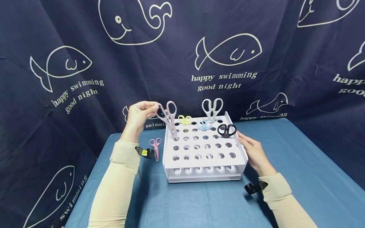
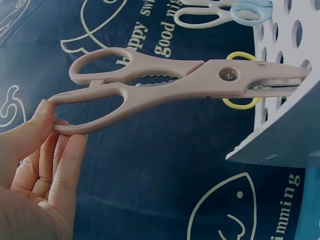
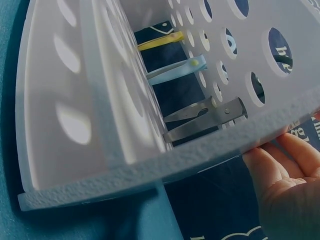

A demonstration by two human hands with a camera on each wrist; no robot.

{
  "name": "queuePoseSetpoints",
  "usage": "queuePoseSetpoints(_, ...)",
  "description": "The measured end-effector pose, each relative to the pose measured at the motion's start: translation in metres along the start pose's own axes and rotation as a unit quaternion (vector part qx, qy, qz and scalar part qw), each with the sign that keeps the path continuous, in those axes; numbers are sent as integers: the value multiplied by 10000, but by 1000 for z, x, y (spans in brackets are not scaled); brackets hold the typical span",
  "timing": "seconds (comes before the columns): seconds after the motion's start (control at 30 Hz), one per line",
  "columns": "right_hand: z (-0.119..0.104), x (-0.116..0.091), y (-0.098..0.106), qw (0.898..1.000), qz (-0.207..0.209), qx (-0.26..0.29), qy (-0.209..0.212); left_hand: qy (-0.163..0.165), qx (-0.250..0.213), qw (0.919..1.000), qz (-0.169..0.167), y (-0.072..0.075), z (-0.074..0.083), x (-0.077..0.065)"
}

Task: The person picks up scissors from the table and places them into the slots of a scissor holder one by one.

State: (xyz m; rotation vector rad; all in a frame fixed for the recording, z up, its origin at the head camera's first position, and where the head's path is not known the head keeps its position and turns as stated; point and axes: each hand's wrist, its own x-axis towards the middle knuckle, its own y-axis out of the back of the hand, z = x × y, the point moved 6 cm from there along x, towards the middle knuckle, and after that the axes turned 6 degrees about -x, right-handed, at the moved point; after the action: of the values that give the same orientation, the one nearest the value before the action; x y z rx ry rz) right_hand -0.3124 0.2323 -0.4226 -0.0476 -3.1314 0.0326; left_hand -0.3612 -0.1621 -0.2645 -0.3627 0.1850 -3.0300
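Note:
A white rack [image 1: 202,162] with rows of round holes stands on the table. At its left, my left hand [image 1: 138,114] pinches one handle loop of pale pink kitchen scissors [image 2: 155,85] between thumb and fingers. The scissors lean left, blade tips in a hole. My right hand [image 1: 255,154] touches the rack's right side panel with its fingertips, fingers fairly straight [image 3: 300,150]. Standing handles-up in the rack are grey-white scissors [image 1: 212,110], small light blue scissors [image 1: 204,125], small yellow scissors [image 1: 184,120] and black-handled scissors [image 1: 226,130]. Several of their blades show below the top plate in the right wrist view.
Small pink scissors [image 1: 156,148] lie on the blue table cover [image 1: 199,202] just left of the rack. A thin pointed tip [image 1: 139,174] shows beside the left sleeve. Behind the table hangs a dark blue curtain [image 1: 176,63] with white fish drawings.

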Motion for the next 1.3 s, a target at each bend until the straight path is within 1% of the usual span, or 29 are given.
queuePoseSetpoints(0.27, 0, 1, 0, 10000, -15, 77, 24, 28, 215, 9997, -132, -7, -11, -4)
queuePoseSetpoints(0.43, 0, 2, 0, 9999, -29, 143, 82, -48, 478, 9986, -199, -11, -16, -7)
queuePoseSetpoints(0.57, 1, 2, 0, 9998, -62, 189, 52, -104, 619, 9976, -299, -13, -21, -8)
queuePoseSetpoints(0.8, 1, 2, 0, 9996, -115, 254, 1, -163, 842, 9958, -326, -16, -26, -7)
queuePoseSetpoints(0.93, 0, 1, 0, 9994, -118, 314, 41, -78, 921, 9949, -405, -18, -26, -7)
queuePoseSetpoints(1.1, 0, 1, 0, 9993, -81, 350, 74, 67, 970, 9944, -407, -21, -26, -6)
queuePoseSetpoints(1.3, -1, 1, 1, 9994, -93, 319, 7, 194, 863, 9951, -449, -20, -28, -6)
